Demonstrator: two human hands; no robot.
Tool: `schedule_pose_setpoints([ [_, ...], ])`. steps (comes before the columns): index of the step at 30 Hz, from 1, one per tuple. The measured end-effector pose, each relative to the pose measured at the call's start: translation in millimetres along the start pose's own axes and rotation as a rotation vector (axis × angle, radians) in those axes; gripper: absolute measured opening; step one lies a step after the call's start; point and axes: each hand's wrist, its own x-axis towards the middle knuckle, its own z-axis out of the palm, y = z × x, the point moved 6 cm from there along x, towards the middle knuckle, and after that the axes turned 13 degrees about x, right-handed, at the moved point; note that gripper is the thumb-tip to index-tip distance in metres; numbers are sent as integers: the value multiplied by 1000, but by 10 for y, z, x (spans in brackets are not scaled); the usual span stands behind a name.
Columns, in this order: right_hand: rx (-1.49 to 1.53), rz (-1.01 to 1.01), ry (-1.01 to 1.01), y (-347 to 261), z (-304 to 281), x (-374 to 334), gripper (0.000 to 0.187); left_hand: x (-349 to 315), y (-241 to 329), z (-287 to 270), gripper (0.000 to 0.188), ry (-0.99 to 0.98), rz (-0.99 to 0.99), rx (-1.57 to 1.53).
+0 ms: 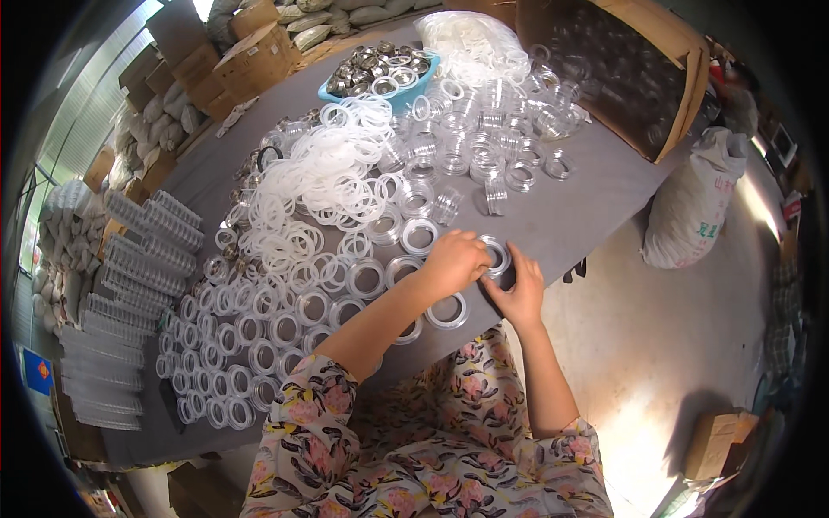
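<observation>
Both my hands meet over one clear round lid (496, 255) with a white ring in it, near the front edge of the grey table (587, 198). My left hand (453, 262) covers its left side with fingers bent on the rim. My right hand (520, 292) holds it from below and the right. More ringed lids (449, 312) lie just beside my left wrist.
A heap of loose white rings (328, 173) fills the table's middle; rows of finished lids (233, 363) spread left. Clear lids (492, 129) and a blue basket of metal lids (380, 73) sit far. An open cardboard box (630, 60), a white sack (691, 207) and stacked clear tubes (129, 285) surround.
</observation>
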Motion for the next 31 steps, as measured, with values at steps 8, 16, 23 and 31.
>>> schedule_pose_setpoints([
  [8, 61, -11, -12, -27, -32, 16, 63, -45, -221, -178, 14, 44, -82, -215],
  [16, -61, -367, -172, -573, 445, 792, 52, -1035, -1292, -537, 14, 588, -794, -553],
  [23, -315, -344, -317, -647, 633, 1060, 31, -1853, -1447, -639, 11, 90, -813, -61],
  [31, -408, -89, -540, -335, 642, 854, 25, -1532, -1527, -443, 32, 28, -873, -221],
])
